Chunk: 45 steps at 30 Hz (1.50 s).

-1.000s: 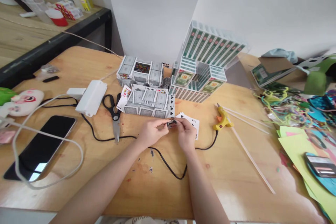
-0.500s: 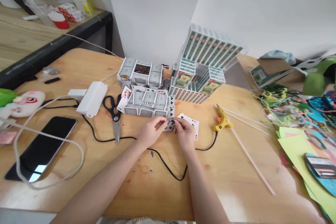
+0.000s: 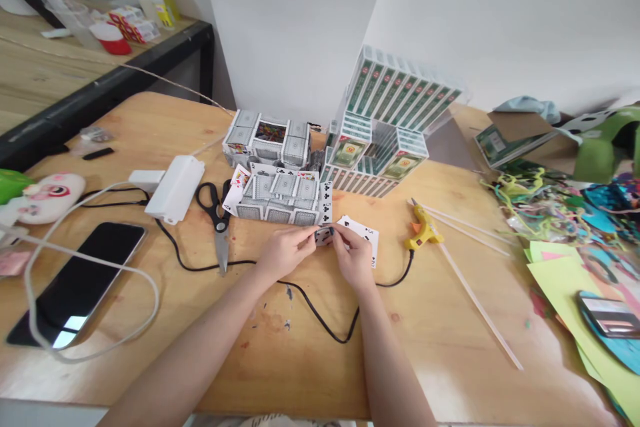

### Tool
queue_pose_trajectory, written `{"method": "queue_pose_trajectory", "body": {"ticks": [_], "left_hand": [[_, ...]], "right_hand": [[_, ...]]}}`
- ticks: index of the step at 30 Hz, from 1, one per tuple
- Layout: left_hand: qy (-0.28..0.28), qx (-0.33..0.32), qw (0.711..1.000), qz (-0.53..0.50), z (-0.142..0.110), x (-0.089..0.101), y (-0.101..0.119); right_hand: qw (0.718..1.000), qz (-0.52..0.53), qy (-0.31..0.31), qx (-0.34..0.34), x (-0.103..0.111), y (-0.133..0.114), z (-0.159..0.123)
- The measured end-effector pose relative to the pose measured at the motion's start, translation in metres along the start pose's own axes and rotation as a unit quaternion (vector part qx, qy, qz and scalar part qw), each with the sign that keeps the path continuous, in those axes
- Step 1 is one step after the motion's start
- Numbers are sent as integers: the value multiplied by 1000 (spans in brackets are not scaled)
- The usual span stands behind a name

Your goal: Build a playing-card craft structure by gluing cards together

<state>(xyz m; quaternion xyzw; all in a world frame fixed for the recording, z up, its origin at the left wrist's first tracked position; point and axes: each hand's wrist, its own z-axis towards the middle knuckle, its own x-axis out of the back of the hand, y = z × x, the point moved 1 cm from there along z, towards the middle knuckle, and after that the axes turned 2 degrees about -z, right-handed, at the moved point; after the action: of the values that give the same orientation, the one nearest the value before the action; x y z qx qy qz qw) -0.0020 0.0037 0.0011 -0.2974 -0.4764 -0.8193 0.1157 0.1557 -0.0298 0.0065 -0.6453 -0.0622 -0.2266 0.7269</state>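
Seemingly at the bending step, with a playing card (image 3: 323, 236) pinched in narrowed fingers of left hand (image 3: 287, 252) and right hand (image 3: 354, 257), above the worktop (image 3: 310, 373) before the card-built model (image 3: 277, 205), beside loose playing cards (image 3: 373, 240), probably needing next an even press.

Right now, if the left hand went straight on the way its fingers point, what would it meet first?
Past the held card, the left hand would probably meet the right hand first, though depth there is unclear.
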Motion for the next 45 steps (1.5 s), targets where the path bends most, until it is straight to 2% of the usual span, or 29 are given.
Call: {"method": "queue_pose_trajectory", "body": {"ticks": [8, 16, 23, 30, 35, 45], "left_hand": [[-19, 27, 999, 6, 0, 2, 3], [33, 126, 981, -145, 1, 1, 4], [39, 125, 974, -185, 4, -4, -2], [36, 131, 969, -207, 4, -7, -2], [38, 141, 972, -183, 3, -6, -3], [40, 130, 979, -152, 3, -4, -5]], "right_hand": [[1000, -18, 7, -16, -1, -2, 1], [997, -30, 54, -38, -10, 2, 1], [998, -9, 46, -33, -16, -3, -3], [999, -38, 29, -25, -19, -8, -4], [996, -71, 27, -41, -17, -11, -3], [997, 19, 16, -73, -14, -10, -1]]}}
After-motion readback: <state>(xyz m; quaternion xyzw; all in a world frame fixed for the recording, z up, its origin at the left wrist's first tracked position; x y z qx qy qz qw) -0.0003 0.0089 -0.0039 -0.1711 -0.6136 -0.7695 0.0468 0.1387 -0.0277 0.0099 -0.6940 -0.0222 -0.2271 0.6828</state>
